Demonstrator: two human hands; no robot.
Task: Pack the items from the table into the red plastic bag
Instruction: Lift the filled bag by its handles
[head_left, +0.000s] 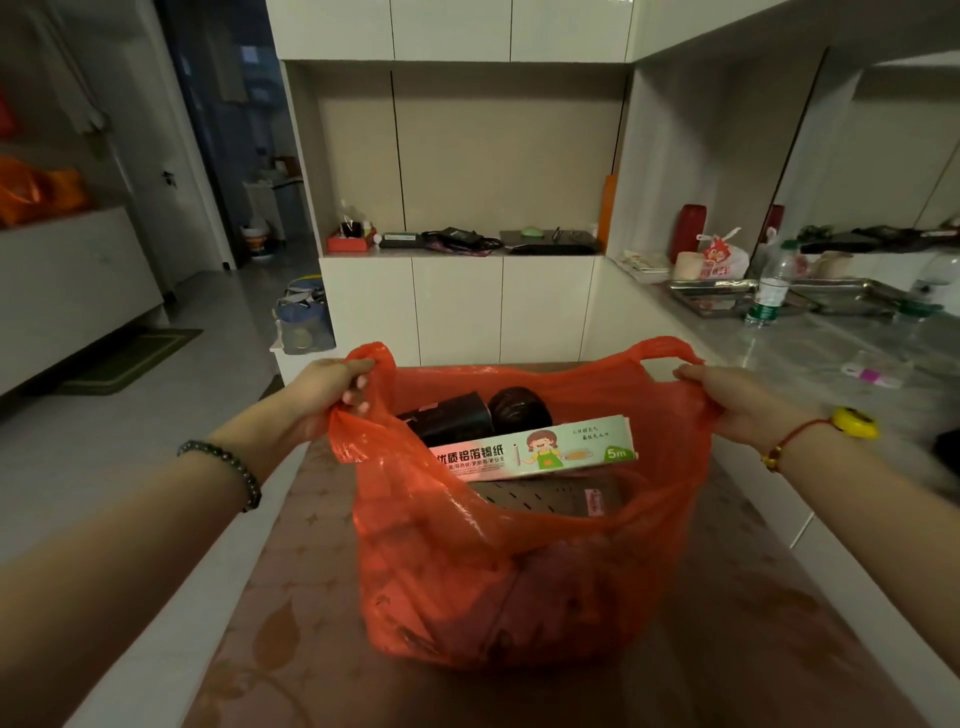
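Observation:
The red plastic bag (519, 582) stands on the brown patterned table (291, 639), its mouth pulled wide. My left hand (324, 389) grips the bag's left handle and my right hand (727, 400) grips the right handle. Inside the bag a long foil box (535, 449) with a cartoon figure lies across the top. Behind it sit a dark roll (452, 418) and a rounder black bundle (519, 408). Under the box lies a dark perforated flat item (545, 499).
A grey counter (810, 353) runs along the right with metal trays (711, 293), a water bottle (771, 291) and a small printed bag (722, 254). A shelf niche (467, 244) behind holds cables and small things. A blue bag (304, 322) sits on the floor at the left.

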